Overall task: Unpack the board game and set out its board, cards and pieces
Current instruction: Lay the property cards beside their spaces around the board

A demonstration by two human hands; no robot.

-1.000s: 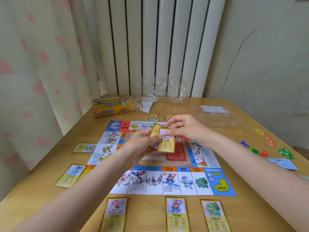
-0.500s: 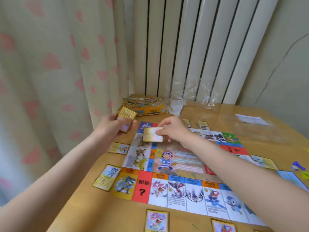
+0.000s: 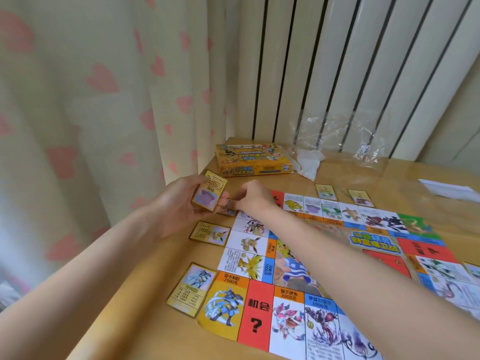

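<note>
My left hand [image 3: 179, 203] grips the card stack [image 3: 209, 194] above the table's [image 3: 145, 281] left edge, fingers curled around it. My right hand [image 3: 253, 197] pinches one card [image 3: 228, 211] down at the board's [image 3: 324, 258] far-left corner, beside the yellow box [image 3: 253, 160].

The board [image 3: 324, 255] shows "机会" over a black "?" on a red square, and prices "2500元", "2000元".
</note>
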